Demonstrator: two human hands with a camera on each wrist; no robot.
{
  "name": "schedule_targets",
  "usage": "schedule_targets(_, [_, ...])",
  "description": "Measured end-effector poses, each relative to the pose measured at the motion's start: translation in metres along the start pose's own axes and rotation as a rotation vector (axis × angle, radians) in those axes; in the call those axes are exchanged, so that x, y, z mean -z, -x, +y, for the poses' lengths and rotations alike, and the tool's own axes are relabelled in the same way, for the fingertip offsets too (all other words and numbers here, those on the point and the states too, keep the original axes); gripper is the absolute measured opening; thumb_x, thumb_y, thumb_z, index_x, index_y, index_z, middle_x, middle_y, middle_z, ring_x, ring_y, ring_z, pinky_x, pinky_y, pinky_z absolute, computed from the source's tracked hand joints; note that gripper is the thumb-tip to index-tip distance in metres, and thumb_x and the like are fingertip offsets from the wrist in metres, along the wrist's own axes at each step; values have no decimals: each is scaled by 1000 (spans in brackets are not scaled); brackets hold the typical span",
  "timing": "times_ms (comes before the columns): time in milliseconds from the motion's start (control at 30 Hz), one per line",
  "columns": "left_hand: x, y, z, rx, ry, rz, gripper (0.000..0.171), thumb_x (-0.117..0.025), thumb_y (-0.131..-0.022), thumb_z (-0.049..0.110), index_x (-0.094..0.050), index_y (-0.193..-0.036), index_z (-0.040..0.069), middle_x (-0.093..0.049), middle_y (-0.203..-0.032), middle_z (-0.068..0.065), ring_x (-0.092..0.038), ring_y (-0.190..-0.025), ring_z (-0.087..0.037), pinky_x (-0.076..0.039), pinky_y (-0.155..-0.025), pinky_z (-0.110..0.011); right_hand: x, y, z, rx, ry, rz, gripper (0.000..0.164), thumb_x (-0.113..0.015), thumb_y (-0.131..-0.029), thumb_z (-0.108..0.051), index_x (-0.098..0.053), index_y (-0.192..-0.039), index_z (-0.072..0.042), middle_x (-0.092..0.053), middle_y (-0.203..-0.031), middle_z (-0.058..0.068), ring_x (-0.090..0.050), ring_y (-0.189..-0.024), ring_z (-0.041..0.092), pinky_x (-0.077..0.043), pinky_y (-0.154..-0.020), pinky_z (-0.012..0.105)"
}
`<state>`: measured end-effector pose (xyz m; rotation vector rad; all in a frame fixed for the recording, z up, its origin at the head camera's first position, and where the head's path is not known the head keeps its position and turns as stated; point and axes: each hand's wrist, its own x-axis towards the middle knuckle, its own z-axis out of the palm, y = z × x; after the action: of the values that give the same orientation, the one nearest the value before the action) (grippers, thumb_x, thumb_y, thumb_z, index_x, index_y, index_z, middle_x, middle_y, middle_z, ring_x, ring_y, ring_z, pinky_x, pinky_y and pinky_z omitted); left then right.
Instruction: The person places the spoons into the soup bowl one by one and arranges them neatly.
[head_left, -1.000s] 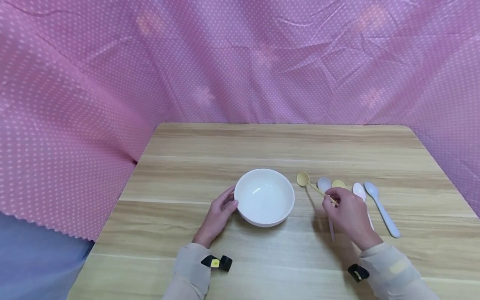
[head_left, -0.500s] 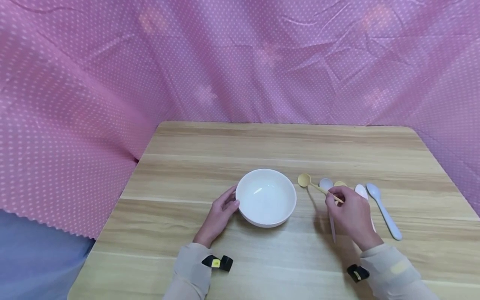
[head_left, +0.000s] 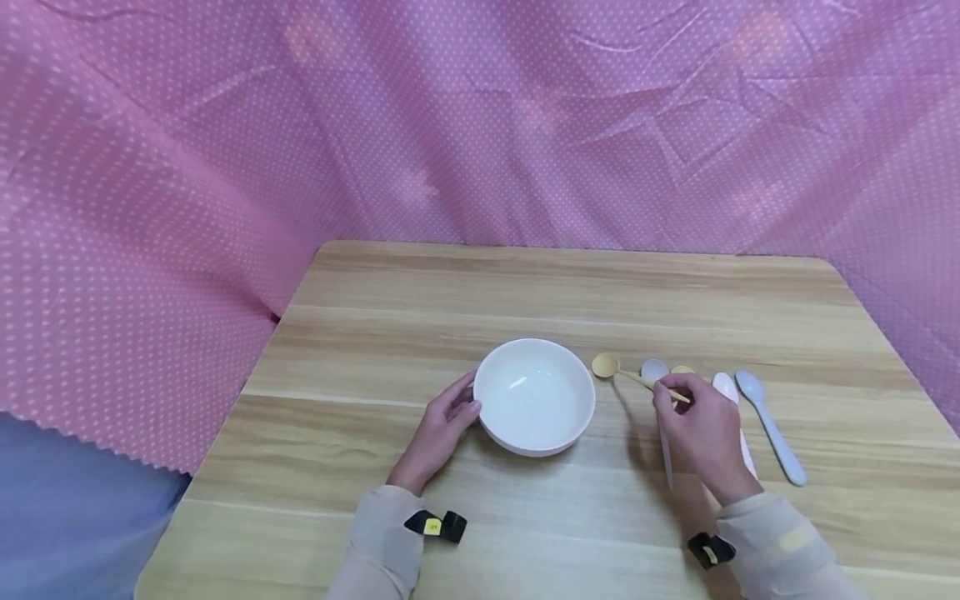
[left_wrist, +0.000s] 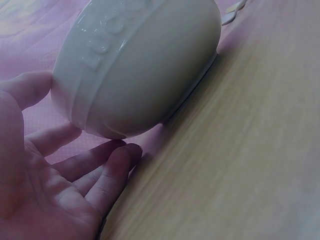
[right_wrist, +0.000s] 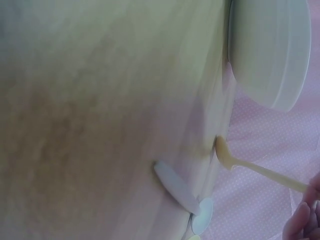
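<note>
Nearer the right edge of the surface, the right hand pinches a spoon whose thin handle might twist; the left hand, merely touching, could nudge the bowl.

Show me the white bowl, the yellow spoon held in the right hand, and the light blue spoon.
White bowl [head_left: 534, 410]: head view, on its bare inside.
Held yellow spoon [right_wrist: 270, 174]: right wrist view, on its handle.
Light blue spoon [head_left: 774, 433]: head view, on its handle.

Raised letters on the white bowl begin "LUC"; the yellow tag is illegible
</note>
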<state>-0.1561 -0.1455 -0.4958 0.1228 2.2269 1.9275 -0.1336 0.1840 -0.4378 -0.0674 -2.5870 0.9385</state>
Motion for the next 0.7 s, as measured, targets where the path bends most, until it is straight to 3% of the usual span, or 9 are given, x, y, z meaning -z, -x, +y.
schedule_targets(233, [0, 1, -1, -59, 34, 2, 50, -54, -96, 25, -41, -143, 14, -53, -132, -15, -52, -122, -27, -45, -102, -30, -1, 1, 0, -7, -48, 64, 13, -62, -86, -12, -69, -89, -2, -69, -81, 13, -54, -65, 3, -42, -56, 5])
schedule_targets(300, [-1, 5, 8, -51, 29, -2, 50, -53, -97, 22, -39, -144, 12, -53, -132, -17, -51, -123, -28, -45, -102, -30, -1, 0, -1, -10, -51, 75, 13, -61, -86, -12, -69, -89, -2, -69, -80, 12, -51, -64, 1, -40, -55, 5])
schedule_targets(467, [-1, 15, 31, -41, 10, -16, 50, -51, -97, 15, -36, -144, 5, -52, -132, -21, -50, -124, -31, -44, -103, -33, 0, -1, -3, 14, -47, 129, 11, -63, -85, -11, -69, -87, -2, -66, -72, 10, -48, -62, 2, -37, -53, 7])
schedule_targets(700, [-1, 16, 33, -32, -3, -18, 50, -51, -97, 16, -36, -144, 5, -52, -132, -20, -51, -123, -30, -44, -103, -32, 2, -2, -4, 62, -42, 159, 9, -65, -85, -10, -68, -87, -1, -62, -67, 8, -47, -62, 3, -35, -53, 8])
